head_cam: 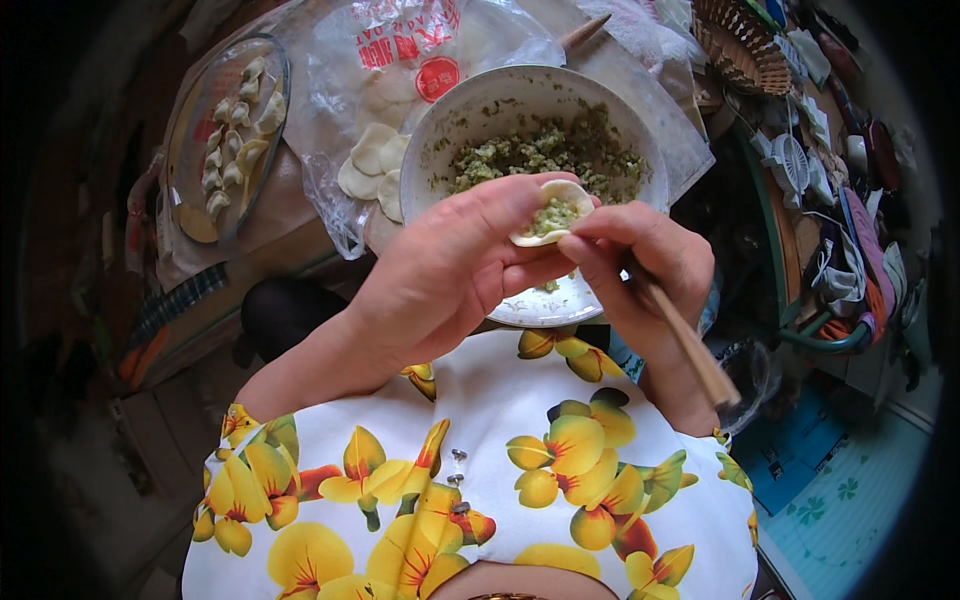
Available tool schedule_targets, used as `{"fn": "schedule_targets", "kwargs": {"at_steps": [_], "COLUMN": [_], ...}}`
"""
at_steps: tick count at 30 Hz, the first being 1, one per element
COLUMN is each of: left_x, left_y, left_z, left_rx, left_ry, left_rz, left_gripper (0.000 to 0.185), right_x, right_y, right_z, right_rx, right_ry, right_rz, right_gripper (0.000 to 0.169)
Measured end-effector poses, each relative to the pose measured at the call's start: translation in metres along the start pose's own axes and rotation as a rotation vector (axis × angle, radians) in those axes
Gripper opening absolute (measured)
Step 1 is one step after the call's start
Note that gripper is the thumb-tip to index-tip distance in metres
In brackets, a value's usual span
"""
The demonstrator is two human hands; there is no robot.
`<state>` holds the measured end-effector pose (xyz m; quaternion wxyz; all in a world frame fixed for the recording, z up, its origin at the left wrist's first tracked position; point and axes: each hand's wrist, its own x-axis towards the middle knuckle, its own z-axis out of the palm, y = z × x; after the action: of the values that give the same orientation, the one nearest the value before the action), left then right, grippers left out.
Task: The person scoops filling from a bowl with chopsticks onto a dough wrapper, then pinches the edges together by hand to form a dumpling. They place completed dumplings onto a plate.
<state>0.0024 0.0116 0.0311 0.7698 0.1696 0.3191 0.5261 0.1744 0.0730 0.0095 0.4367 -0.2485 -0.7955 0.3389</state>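
A round dough wrapper (562, 196) with green minced filling (553, 217) on it rests on the fingers of my left hand (450, 262), whose thumb presses its near side. My right hand (652, 259) pinches the wrapper's right edge between thumb and forefinger. That same hand also keeps a pair of wooden chopsticks (686, 341) tucked in the palm, tips hidden, ends pointing down to the right. Beneath both hands stands a large white bowl (517, 311), holding more green filling (555, 146). Several flat wrappers (367, 169) lie just left of the bowl, partly on a plastic bag.
On the left, an oval tray (196, 225) carries several folded dumplings (232, 142). A printed plastic bag (330, 97) spreads behind the wrappers. The tapered end of a wooden rod (586, 31) sticks out past the bowl. To the right are a wicker basket (739, 56), a small white fan (791, 165) and cloth items.
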Motion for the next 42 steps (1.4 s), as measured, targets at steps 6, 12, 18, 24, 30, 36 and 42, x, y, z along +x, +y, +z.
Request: {"fn": "schedule_targets", "kwargs": {"at_steps": [6, 12, 18, 24, 30, 36, 42], "left_x": [0.001, 0.004, 0.005, 0.007, 0.004, 0.003, 0.005], "left_y": [-0.011, -0.016, -0.017, -0.019, -0.009, -0.007, -0.009], "left_z": [0.000, -0.004, -0.002, -0.004, -0.008, -0.012, -0.009], "left_rx": [0.366, 0.498, 0.486, 0.535, 0.547, 0.456, 0.476], "left_ry": [-0.015, 0.025, 0.014, 0.053, 0.046, 0.015, 0.033], "left_rz": [0.177, 0.217, 0.285, 0.370, 0.462, 0.472, 0.474], "left_gripper": [0.052, 0.043, 0.039, 0.032, 0.028, 0.025, 0.022], "right_x": [0.001, 0.002, 0.003, 0.004, 0.005, 0.015, 0.014], "right_y": [0.000, 0.006, 0.002, 0.004, 0.007, -0.003, 0.005], "right_z": [0.001, 0.001, 0.001, 0.002, -0.007, -0.011, -0.005], "right_rx": [0.155, 0.155, 0.172, 0.123, 0.184, 0.096, 0.013], "right_ry": [0.072, 0.089, 0.057, 0.074, 0.041, -0.158, -0.165], "right_rz": [0.141, 0.101, 0.186, 0.132, 0.181, 0.116, -0.055], "right_gripper": [0.014, 0.012, 0.011, 0.013, 0.016, 0.025, 0.013]}}
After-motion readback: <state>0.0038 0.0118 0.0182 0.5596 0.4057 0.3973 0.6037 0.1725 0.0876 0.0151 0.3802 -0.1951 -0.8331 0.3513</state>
